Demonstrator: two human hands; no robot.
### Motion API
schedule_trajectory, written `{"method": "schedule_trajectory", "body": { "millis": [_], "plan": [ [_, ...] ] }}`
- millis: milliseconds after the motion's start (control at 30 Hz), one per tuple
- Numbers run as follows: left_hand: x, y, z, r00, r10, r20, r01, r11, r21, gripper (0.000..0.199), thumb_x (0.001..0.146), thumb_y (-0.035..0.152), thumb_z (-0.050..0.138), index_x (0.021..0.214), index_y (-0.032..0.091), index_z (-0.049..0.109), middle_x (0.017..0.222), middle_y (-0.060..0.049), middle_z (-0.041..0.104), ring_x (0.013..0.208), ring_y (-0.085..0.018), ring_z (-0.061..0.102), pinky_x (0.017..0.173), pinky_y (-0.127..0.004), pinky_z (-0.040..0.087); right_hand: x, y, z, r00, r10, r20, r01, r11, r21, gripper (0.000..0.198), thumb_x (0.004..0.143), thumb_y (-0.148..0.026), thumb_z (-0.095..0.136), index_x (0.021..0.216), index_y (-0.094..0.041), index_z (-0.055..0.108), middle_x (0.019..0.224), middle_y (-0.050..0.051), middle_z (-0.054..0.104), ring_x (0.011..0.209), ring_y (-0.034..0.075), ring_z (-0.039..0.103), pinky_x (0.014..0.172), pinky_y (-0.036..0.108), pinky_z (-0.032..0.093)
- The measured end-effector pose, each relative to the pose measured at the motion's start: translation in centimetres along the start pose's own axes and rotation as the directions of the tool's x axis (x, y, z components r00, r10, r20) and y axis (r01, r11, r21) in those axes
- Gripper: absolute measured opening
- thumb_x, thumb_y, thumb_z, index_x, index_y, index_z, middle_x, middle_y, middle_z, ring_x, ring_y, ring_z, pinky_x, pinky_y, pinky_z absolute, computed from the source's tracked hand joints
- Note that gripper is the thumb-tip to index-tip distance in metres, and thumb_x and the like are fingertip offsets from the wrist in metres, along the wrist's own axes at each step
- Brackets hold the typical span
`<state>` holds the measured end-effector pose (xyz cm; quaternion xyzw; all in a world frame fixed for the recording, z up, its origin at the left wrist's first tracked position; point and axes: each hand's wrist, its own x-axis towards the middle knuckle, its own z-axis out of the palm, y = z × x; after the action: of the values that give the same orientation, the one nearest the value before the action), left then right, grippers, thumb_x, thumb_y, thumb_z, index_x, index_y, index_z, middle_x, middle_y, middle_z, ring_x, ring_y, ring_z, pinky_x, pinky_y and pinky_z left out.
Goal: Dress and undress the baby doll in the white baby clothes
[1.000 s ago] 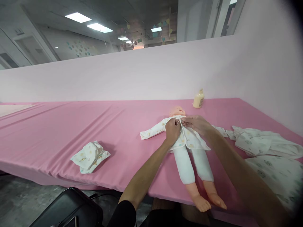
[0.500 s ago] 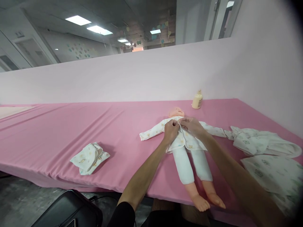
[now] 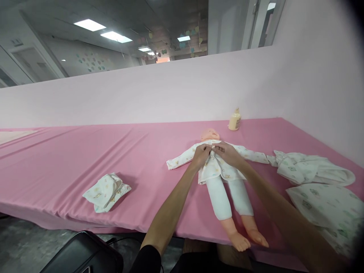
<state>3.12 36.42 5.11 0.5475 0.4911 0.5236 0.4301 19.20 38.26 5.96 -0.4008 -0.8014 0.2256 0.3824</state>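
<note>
Surface [image 3: 145,159], draped in pink, runs along a pale wall [image 3: 127,100] as a person in dark sleeves reaches in from the near side with both arms. A doll [image 3: 218,203] lies on it, head toward the wall and feet at the near edge, a position that seems to keep its chest squarely before the worker. Over the chest is a white printed jacket [image 3: 211,173], sleeves spread to either side, perhaps so that its front lies flat; the front panels part toward the hem. Well to the right, near the surface's edge, lie a pale sheet [image 3: 327,204] and, just beyond it, a loose bundle [image 3: 311,168], with the jacket's right-side cuff at its end, though whether the two touch cannot be told. A folded cloth [image 3: 105,192] sits apart to the left, presumably clear of the work. Left hand [image 3: 201,154] and right hand [image 3: 227,153] meet at the upper front of the jacket, each nearly closed, fingertips pinching the fabric, likely to hold the two edges together; what exactly lies between the tips is too small to make out. Behind the doll, a cream bottle [image 3: 234,121] stands upright near the wall, probably to be out of the elbows' way.
</note>
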Motion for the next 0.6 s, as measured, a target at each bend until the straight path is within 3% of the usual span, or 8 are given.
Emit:
{"method": "schedule_trajectory", "body": {
  "millis": [167, 300, 467, 600],
  "plan": [
    [0.0, -0.2, 0.2, 0.998, 0.062, -0.013, -0.061, 0.996, 0.071, 0.022, 0.092, 0.027, 0.050, 0.072, 0.017, 0.050, 0.065, 0.004, 0.043, 0.058, -0.009, 0.037, 0.056, -0.022, 0.030, -0.9, 0.2, 1.0, 0.996, -0.085, -0.009, 0.082, 0.976, -0.200, 0.044, 0.098, -0.035, 0.042, 0.131, -0.016, 0.065, 0.098, 0.012, 0.062, 0.101, 0.029, 0.057, 0.095, 0.043, 0.046],
    [-0.1, 0.0, 0.4, 0.997, 0.071, -0.014, -0.069, 0.993, 0.091, 0.020, 0.094, 0.028, 0.048, 0.078, 0.017, 0.052, 0.067, 0.004, 0.045, 0.060, -0.009, 0.041, 0.058, -0.022, 0.033, -1.2, 0.2, 1.6, 0.996, -0.083, -0.028, 0.077, 0.978, -0.192, 0.049, 0.098, -0.033, 0.040, 0.140, -0.015, 0.057, 0.099, 0.012, 0.060, 0.103, 0.029, 0.056, 0.098, 0.047, 0.045],
    [-1.3, 2.0, -0.3, 0.998, 0.007, 0.058, -0.021, 0.968, 0.251, 0.017, 0.093, 0.026, 0.048, 0.081, 0.017, 0.055, 0.071, 0.001, 0.054, 0.063, -0.011, 0.048, 0.062, -0.025, 0.037, -1.7, -1.0, 0.1, 0.986, 0.133, -0.099, -0.140, 0.988, -0.063, 0.052, 0.091, -0.038, 0.054, 0.138, -0.015, 0.056, 0.103, 0.009, 0.062, 0.089, 0.023, 0.059, 0.089, 0.039, 0.049],
    [-3.2, 3.7, -1.3, 0.989, -0.056, 0.139, 0.000, 0.926, 0.379, 0.015, 0.087, 0.027, 0.058, 0.098, 0.017, 0.061, 0.095, -0.005, 0.066, 0.080, -0.015, 0.058, 0.069, -0.026, 0.042, -2.9, -3.1, -1.1, 0.978, 0.201, 0.058, -0.195, 0.975, -0.103, 0.054, 0.085, -0.035, 0.061, 0.137, -0.020, 0.056, 0.108, 0.007, 0.063, 0.091, 0.021, 0.061, 0.082, 0.034, 0.049]
  ]
}}
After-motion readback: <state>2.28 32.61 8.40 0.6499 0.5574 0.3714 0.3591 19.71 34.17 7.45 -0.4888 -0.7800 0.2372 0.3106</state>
